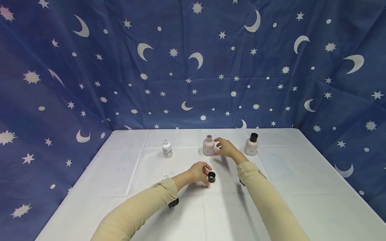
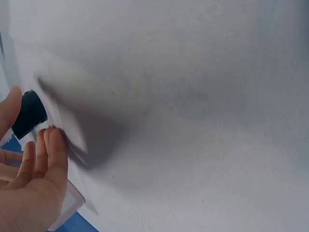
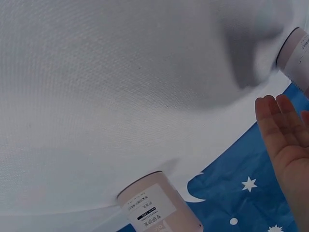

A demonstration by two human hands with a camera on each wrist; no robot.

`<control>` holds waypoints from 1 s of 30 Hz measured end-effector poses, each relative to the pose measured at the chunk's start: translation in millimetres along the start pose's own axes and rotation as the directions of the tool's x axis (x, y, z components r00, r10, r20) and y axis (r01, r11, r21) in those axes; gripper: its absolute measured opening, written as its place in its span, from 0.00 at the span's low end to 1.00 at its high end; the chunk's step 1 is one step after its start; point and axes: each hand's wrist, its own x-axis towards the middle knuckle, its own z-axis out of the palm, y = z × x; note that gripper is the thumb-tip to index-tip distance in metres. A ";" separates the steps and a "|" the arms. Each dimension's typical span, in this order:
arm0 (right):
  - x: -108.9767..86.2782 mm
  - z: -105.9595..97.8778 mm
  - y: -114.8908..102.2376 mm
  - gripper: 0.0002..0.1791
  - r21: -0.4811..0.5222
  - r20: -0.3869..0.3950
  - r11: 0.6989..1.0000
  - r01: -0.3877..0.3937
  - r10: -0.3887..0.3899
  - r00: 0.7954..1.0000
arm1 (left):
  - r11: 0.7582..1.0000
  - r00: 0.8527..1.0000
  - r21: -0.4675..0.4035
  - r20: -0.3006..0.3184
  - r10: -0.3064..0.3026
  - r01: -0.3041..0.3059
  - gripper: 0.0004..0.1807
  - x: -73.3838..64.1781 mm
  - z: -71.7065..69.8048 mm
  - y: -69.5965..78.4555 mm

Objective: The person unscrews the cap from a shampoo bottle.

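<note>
An uncapped pink bottle [image 1: 208, 146] stands upright toward the back of the white table. My right hand [image 1: 224, 147] is at its right side, fingers fairly straight and spread around that side; whether they touch the bottle I cannot tell. Closer to me, a black cap [image 1: 211, 177] sits on the cloth with its hollow side showing. Beside the cap is my left hand [image 1: 199, 172], thumb and fingers apart. In the left wrist view the dark cap [image 2: 31, 114] lies between thumb and fingertips, with no grip visible.
A second pink bottle [image 1: 251, 145] with a black cap stands to the right. An uncapped white bottle [image 1: 167, 149] stands at the left. A black item [image 1: 173, 203] is partly hidden under the left sleeve, and another dark piece [image 1: 242, 182] shows beside the right sleeve.
</note>
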 end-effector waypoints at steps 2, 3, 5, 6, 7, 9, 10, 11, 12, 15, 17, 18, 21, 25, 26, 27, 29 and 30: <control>-0.8 -0.5 0.4 0.37 0.001 0.000 1.000 -0.004 0.004 1.000 | 1.000 1.000 -0.006 0.025 -0.010 0.010 0.29 5.1 -3.0 -4.5; -1.3 -0.6 0.9 0.37 0.000 0.000 1.000 -0.005 0.005 1.000 | 1.000 0.999 -0.014 0.040 -0.010 0.011 0.29 8.6 -4.2 -8.1; -2.1 -0.9 2.4 0.36 -0.003 0.001 1.000 -0.013 0.013 1.000 | 0.999 0.997 -0.036 0.083 -0.003 0.006 0.27 3.0 -12.8 1.0; -2.7 -0.9 3.4 0.36 -0.009 0.002 1.000 -0.012 0.012 1.000 | 0.999 0.995 -0.039 0.098 -0.001 0.005 0.27 6.8 -13.8 -2.6; -3.4 -1.1 4.3 0.35 -0.018 0.004 1.000 -0.012 0.012 1.000 | 0.999 0.994 -0.046 0.113 -0.004 0.010 0.26 9.8 -14.9 -5.4; -5.1 -1.5 5.4 0.34 -0.033 0.009 0.999 -0.011 0.012 1.000 | 0.998 0.992 -0.048 0.127 -0.021 0.027 0.25 10.0 -18.2 -4.6; -6.0 -1.8 5.7 0.34 -0.038 0.014 0.999 -0.012 0.012 1.000 | 0.998 0.992 -0.041 0.125 -0.034 0.039 0.25 7.7 -20.3 -1.1; -7.1 -2.1 6.1 0.33 -0.048 0.016 0.999 -0.007 0.008 1.000 | 0.999 0.992 -0.027 0.117 -0.036 0.040 0.24 4.9 -22.1 1.6; -8.3 -2.6 6.3 0.32 -0.049 0.017 0.999 -0.008 0.009 1.000 | 0.996 0.992 -0.011 0.101 -0.082 0.083 0.25 -4.9 -25.7 14.9; -11.7 -3.6 7.8 0.30 -0.062 0.018 0.998 -0.008 0.009 1.000 | 0.996 0.995 0.020 0.058 -0.083 0.082 0.25 -13.9 -30.7 25.7; -14.4 -4.4 10.1 0.29 -0.070 0.015 0.998 -0.006 0.008 1.000 | 0.997 0.996 0.036 0.040 -0.076 0.074 0.24 -13.1 -32.4 27.0; -15.7 -4.6 11.3 0.29 -0.070 0.014 0.998 -0.007 0.008 1.000 | 0.997 0.997 0.030 0.039 -0.068 0.067 0.24 -10.5 -33.5 25.4; -18.9 -5.5 14.5 0.27 -0.075 0.008 0.997 0.006 -0.005 1.000 | 1.000 1.000 0.030 0.029 -0.009 0.008 0.23 7.3 -33.5 8.4; -22.9 -6.8 17.9 0.25 -0.080 -0.001 0.997 0.012 -0.012 1.000 | 0.999 0.999 0.048 -0.033 0.027 -0.026 0.16 24.8 -30.0 -6.8; -23.8 -7.1 19.0 0.25 -0.085 -0.001 0.996 0.012 -0.013 1.000 | 0.999 0.999 0.042 -0.048 0.023 -0.021 0.14 27.5 -29.3 -8.0; -24.8 -7.7 20.2 0.24 -0.095 0.000 0.995 0.018 -0.018 1.000 | 0.999 0.998 0.041 -0.065 0.019 -0.016 0.12 29.4 -28.6 -8.0; -27.3 -9.2 22.5 0.23 -0.096 -0.001 0.995 0.015 -0.015 1.000 | 0.999 0.995 0.048 -0.098 -0.015 0.020 0.10 28.9 -28.1 -2.0; -28.4 -10.2 23.9 0.23 -0.096 -0.003 0.995 0.019 -0.020 1.000 | 0.999 0.994 0.053 -0.110 -0.007 0.013 0.09 30.4 -28.0 -1.6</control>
